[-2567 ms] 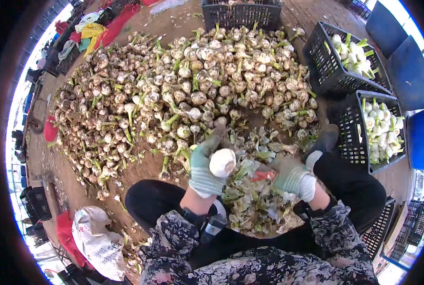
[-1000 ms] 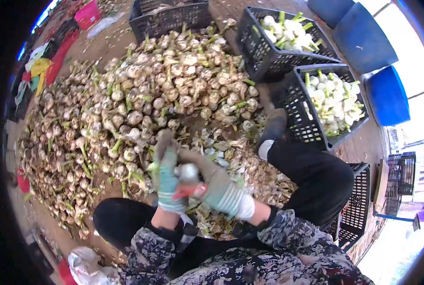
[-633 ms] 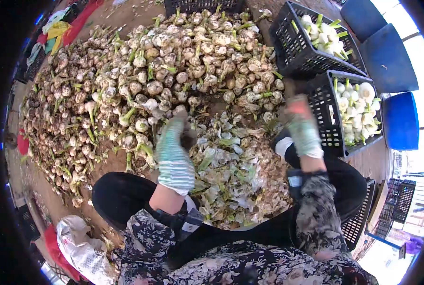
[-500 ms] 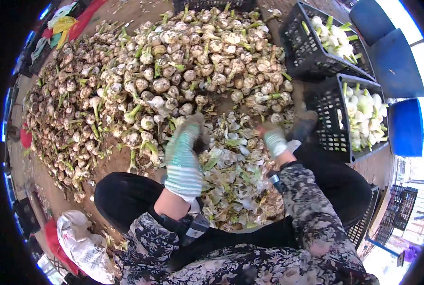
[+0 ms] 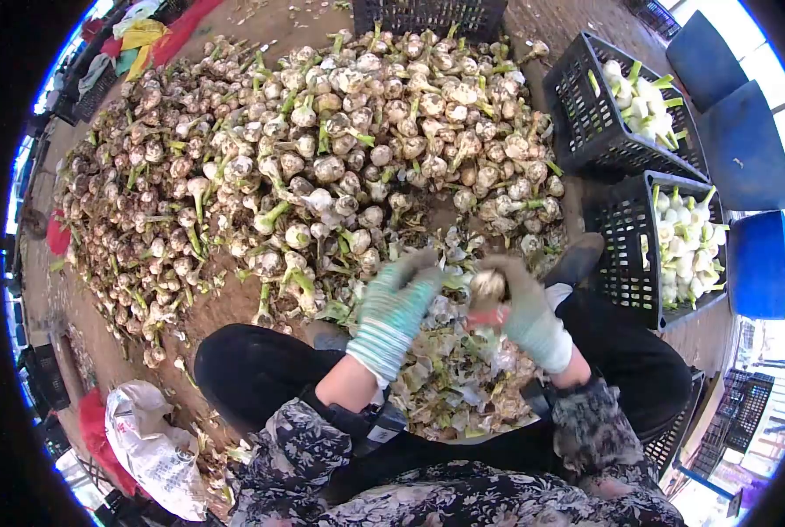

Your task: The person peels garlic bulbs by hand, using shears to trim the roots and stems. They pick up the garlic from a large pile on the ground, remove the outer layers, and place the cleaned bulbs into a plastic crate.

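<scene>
- My right hand (image 5: 522, 307), in a striped glove, is clenched around a garlic bulb (image 5: 487, 285), just off the near edge of the garlic heap (image 5: 322, 149).
- My left hand (image 5: 394, 303), gloved too, is just beside the bulb at the same near edge of the heap. It is blurred, so I cannot tell whether it grips anything.
- A red thing (image 5: 477, 317) shows under my right hand, too blurred to name.
- The peelings (image 5: 463, 386) lie between my legs, on the near side of the heap.
- To the right of the heap stand the near crate (image 5: 625, 263) and the far crate (image 5: 599, 123), both black, both holding white bulbs with green stalks.
- A white sack (image 5: 159, 443) lies on the ground, near and left of the heap, well apart from it.
</scene>
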Tool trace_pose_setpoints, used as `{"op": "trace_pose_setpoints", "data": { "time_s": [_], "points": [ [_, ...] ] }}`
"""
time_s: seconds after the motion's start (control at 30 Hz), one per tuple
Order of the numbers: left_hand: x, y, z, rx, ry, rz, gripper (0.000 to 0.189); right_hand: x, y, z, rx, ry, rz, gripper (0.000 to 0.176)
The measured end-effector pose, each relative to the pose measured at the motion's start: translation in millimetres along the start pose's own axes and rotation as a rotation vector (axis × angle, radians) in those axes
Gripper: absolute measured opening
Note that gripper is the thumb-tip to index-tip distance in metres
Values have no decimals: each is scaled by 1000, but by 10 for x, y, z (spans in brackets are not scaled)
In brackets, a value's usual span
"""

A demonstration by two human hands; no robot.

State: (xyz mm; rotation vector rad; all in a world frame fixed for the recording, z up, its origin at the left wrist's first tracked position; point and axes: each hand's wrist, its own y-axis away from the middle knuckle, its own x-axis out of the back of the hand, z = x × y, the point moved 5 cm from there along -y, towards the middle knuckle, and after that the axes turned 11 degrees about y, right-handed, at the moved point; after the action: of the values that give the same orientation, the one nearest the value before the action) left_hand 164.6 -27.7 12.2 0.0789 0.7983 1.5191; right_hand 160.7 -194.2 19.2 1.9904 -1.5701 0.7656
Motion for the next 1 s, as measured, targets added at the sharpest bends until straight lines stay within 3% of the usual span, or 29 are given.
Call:
{"op": "trace_pose_setpoints", "data": {
  "time_s": [0.03,0.07,0.1,0.17,0.2,0.23,0.3,0.37,0.4,0.43,0.53,0.57,0.63,0.67,0.77,1.0],
  "points": [
    [-40,39,-21,35,-76,-25,31,85,39,-240,9,1,2,60],
    [-28,25,-126,14,-108,-163,35,104,81,-455,35,165,-90,61],
    [-23,78,-93,10,-109,-157,35,76,121,-553,60,326,-181,63],
    [-127,230,-116,224,-274,-378,39,60,121,-618,132,434,-178,68],
    [-106,232,-90,125,-220,-422,39,109,99,-728,238,422,-82,70],
    [-103,272,-48,120,-225,-422,39,155,105,-825,345,410,14,73],
    [-70,323,162,-8,-41,-270,38,164,168,-700,290,424,93,73],
    [4,267,222,-179,46,-175,44,158,237,-249,-156,-939,248,68],
    [-11,276,231,-238,61,-174,46,115,272,-90,-295,-928,157,71],
    [-31,286,202,-290,72,-178,47,70,322,-25,-286,-927,165,71],
    [-128,384,157,-503,-89,-270,55,-56,426,-343,267,430,129,49],
    [-135,401,166,-504,-88,-272,55,-134,397,-384,267,432,131,49],
    [-158,483,288,-724,-331,-258,56,-342,310,-132,-429,-1222,191,43],
    [-145,493,299,-751,-449,-245,55,-284,246,-145,-398,-940,120,39],
    [-131,497,304,-717,-385,-224,54,-236,190,-295,-307,-1023,101,40],
    [-138,476,270,-646,-228,-267,53,-235,236,-187,-314,-1163,182,37]
  ]
}}
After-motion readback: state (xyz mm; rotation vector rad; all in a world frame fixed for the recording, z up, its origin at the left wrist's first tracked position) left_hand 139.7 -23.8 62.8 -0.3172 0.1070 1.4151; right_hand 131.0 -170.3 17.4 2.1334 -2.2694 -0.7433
